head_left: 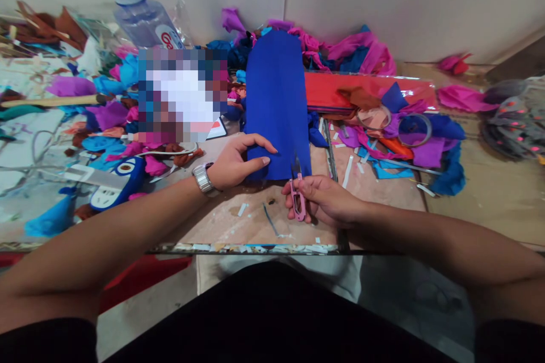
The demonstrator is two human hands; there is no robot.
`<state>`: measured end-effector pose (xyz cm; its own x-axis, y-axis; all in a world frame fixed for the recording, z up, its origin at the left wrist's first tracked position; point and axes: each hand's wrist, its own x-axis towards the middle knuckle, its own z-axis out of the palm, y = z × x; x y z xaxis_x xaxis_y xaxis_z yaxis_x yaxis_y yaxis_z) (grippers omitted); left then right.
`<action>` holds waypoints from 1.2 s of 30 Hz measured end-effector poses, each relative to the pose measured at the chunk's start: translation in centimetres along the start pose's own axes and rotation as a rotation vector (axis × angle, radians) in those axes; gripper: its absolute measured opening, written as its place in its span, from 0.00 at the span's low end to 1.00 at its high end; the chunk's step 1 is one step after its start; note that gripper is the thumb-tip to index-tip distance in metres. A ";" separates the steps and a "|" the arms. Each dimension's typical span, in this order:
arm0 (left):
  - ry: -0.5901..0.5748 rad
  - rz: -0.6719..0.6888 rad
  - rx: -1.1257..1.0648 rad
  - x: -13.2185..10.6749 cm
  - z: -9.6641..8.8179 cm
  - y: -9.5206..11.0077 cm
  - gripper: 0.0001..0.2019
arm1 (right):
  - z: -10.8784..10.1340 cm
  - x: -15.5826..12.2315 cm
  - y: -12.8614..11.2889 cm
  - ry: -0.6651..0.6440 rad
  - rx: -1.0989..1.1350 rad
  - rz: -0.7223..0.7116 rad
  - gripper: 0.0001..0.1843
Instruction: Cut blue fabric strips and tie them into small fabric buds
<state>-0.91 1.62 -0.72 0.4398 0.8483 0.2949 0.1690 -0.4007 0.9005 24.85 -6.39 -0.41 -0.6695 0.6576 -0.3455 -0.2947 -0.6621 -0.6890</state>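
Blue sheet [276, 96] meets our left hand [232, 165] at seven o'clock, thumb and forefinger parted; at five, our right hand [321, 195] is curled round pink snips [301, 212].

A deep-blue sheet [277, 102] extends lengthwise away from the viewer — long and narrow, its far end rounded, its near edge almost straight. Pink-handled snips [299, 204] are held right of the sheet's middle — handles just short of that edge, dark, blurred blades pointing over it.
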 end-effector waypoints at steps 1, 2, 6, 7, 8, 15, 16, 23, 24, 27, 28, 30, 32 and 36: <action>-0.007 0.004 -0.001 0.0 0.0 0.0 0.10 | 0.0 0.0 0.0 0.003 0.000 -0.002 0.25; -0.013 0.008 0.001 0.0 0.0 0.0 0.10 | 0.0 0.0 0.0 0.005 -0.001 -0.004 0.25; -0.018 0.022 0.018 -0.1 -0.1 -0.1 0.10 | 0.1 0.0 0.0 0.011 -0.010 -0.014 0.25; -0.018 0.028 0.017 -0.1 0.0 -0.1 0.10 | 0.1 0.0 -0.1 0.016 -0.011 -0.013 0.26; -0.019 0.033 0.014 -0.1 0.0 -0.1 0.10 | 0.1 0.0 -0.1 0.020 -0.009 -0.013 0.26; -0.007 0.039 -0.001 -0.1 0.1 -0.1 0.12 | 0.1 0.0 0.0 0.030 -0.008 -0.018 0.26; -0.009 0.041 -0.002 -0.1 0.1 -0.1 0.12 | 0.2 0.0 0.0 0.033 -0.008 -0.017 0.26; -0.007 0.053 0.000 -0.1 0.2 0.0 0.13 | 0.3 0.0 -0.1 0.050 -0.013 -0.014 0.26; -0.009 0.056 -0.001 -0.1 0.2 0.0 0.13 | 0.3 0.0 -0.1 0.050 -0.015 -0.014 0.26; -0.011 0.073 -0.011 -0.1 0.2 0.0 0.12 | 0.3 0.0 -0.1 0.050 -0.013 -0.012 0.26; -0.010 0.076 -0.016 0.0 0.2 0.0 0.11 | 0.3 0.0 -0.2 0.051 -0.012 -0.010 0.25; -0.010 0.076 -0.021 0.0 0.2 0.0 0.11 | 0.3 0.0 -0.2 0.056 -0.009 -0.006 0.26; -0.010 0.079 -0.018 0.0 0.2 0.0 0.10 | 0.3 0.0 -0.3 0.064 -0.007 0.000 0.26; -0.013 0.085 -0.010 -0.1 0.2 0.0 0.10 | 0.3 0.0 -0.2 0.072 -0.013 -0.010 0.26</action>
<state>-0.77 1.51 -0.80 0.4634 0.8068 0.3664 0.1217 -0.4675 0.8756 24.71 -6.39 -0.03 -0.6156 0.6887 -0.3830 -0.2923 -0.6510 -0.7006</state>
